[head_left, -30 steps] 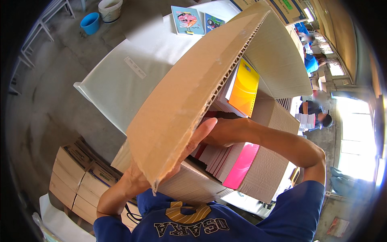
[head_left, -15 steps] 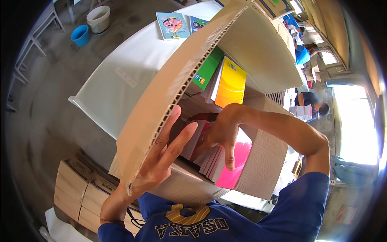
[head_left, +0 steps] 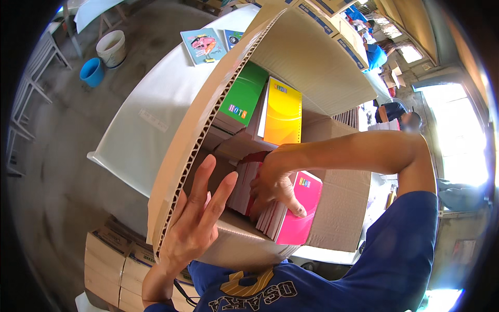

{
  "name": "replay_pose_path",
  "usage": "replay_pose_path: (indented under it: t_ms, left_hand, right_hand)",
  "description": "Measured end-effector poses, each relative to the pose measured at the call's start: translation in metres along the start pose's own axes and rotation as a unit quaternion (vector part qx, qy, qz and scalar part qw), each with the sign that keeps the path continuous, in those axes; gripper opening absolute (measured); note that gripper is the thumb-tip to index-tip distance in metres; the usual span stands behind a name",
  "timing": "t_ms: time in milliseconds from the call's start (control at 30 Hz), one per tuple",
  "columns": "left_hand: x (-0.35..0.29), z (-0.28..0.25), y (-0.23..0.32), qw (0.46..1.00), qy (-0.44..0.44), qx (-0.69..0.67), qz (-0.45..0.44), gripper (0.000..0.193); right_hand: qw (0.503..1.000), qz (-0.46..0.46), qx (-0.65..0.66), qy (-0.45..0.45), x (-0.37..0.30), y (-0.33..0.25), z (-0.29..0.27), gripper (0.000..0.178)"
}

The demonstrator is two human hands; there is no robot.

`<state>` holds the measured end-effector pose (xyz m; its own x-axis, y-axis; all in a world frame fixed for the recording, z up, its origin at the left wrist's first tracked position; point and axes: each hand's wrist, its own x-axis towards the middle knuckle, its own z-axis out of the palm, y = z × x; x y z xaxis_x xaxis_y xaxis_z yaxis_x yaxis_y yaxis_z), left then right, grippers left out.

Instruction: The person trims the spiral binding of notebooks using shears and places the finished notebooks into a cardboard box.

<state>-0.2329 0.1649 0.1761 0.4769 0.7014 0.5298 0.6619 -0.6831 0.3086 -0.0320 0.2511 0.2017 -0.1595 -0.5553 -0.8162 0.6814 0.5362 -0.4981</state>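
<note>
An open cardboard box (head_left: pixel 335 208) holds stacked notebooks. Inside it, my right hand (head_left: pixel 275 190) reaches over the pink notebooks (head_left: pixel 301 229). The thumb lies on the top pink cover, and the fingers curl down the stack's side; their tips are partly hidden. Left of that hand, more dark-red-edged notebooks (head_left: pixel 243 187) stand packed. Green notebooks (head_left: pixel 249 91) and yellow notebooks (head_left: pixel 283 114) fill the far part. My left hand (head_left: pixel 195 223) is at the left flap (head_left: pixel 208 104), its visible fingers stretched up and apart along the inner face.
Beyond the flap, a white-covered table (head_left: pixel 140 119) bears two booklets (head_left: pixel 204 46). On the floor at far left stand a blue bucket (head_left: pixel 92 72) and a whitish bucket (head_left: pixel 111 49). Stacked cartons (head_left: pixel 106 260) sit at lower left. A person (head_left: pixel 392 112) is at the right.
My right hand has lowered onto the pink stack, its thumb now pressing the cover. My left hand stays by the flap. The view has shifted, showing more of the green cover.
</note>
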Motion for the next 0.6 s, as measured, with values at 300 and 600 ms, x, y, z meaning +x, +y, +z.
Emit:
replay_pose_path:
  t_ms: [300, 600]
  left_hand:
    - [0.004, -0.003, -0.002, 1.0, -0.007, -0.007, 0.006, 0.052]
    - [0.008, -0.012, 0.006, 0.996, -0.06, -0.048, -0.038, 0.05]
  right_hand:
    - [0.997, -0.029, 0.064, 0.012, -0.008, -0.003, 0.003, 0.104]
    - [1.0, -0.009, 0.021, 0.012, -0.003, -0.004, -0.003, 0.1]
